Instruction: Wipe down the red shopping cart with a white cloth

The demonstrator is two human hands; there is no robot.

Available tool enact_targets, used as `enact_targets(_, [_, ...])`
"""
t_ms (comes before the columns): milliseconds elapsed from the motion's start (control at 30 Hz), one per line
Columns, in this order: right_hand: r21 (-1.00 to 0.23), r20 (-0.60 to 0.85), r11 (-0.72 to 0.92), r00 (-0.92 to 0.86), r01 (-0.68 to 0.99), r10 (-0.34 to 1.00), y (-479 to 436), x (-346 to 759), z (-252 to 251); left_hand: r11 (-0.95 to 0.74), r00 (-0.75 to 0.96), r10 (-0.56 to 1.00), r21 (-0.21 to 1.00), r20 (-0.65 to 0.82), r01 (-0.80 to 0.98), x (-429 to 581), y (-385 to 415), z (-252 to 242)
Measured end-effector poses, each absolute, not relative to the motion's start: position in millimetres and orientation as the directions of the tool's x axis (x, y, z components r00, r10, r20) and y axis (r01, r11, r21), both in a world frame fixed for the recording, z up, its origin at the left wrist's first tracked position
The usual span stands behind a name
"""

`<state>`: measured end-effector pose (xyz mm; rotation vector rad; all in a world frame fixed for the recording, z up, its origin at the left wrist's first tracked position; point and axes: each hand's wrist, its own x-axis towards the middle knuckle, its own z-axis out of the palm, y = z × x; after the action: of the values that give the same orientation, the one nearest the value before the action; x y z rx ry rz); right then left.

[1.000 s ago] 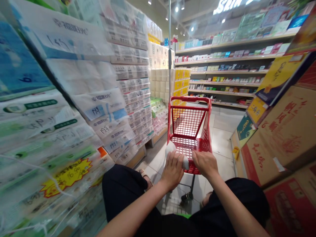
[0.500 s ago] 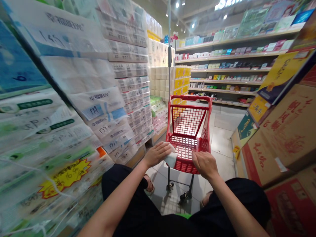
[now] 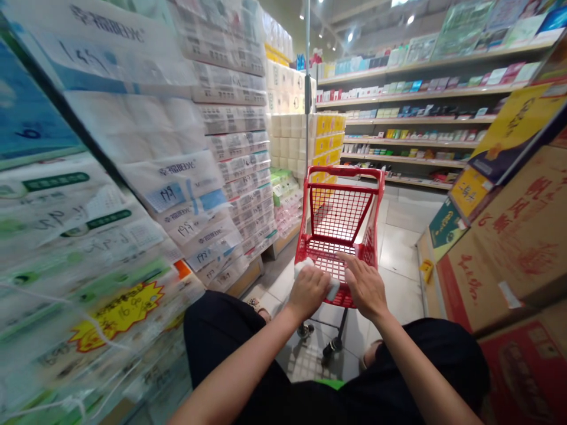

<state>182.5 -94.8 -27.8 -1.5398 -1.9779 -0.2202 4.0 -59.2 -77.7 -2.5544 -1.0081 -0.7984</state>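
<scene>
A red plastic shopping cart [image 3: 341, 212] with a grid basket faces me between my knees. My left hand [image 3: 309, 290] is closed around a white cloth [image 3: 333, 289] at the basket's near edge; the cloth bulges out on both sides of the fingers. Close beside it, my right hand [image 3: 365, 286] lies over the near right part of the basket, fingers loosely stretched forward. Whether the right fingertips press on the grid is hard to make out. The basket's near rim is partly hidden behind both hands.
Stacked tissue packs [image 3: 239, 141] rise along the left, with a metal pole [image 3: 307, 100] beside them. Cardboard boxes [image 3: 518, 236] line the right. Shelves of small goods [image 3: 420, 118] stand at the back. Dark cart wheels [image 3: 331, 349] rest on the tiled floor.
My left hand has moved right and toward me, bunching the cloth under its fingers. The right hand's fingers have loosened and stretched forward. The view has shifted slightly.
</scene>
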Motion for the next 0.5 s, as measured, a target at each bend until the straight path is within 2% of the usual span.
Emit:
enact_targets(267, [-0.332,0.559,0.335,-0.102,0.882,0.823,-88,192,-34,-0.728,0.643,0.532,-0.090,0.551,0.679,84,-72,-82])
enact_targets(500, [-0.294,0.495,0.351,-0.173,0.889,0.851,-92,196,-32,-0.802,0.741,0.468,-0.122,0.481,0.585,46,-60,-68])
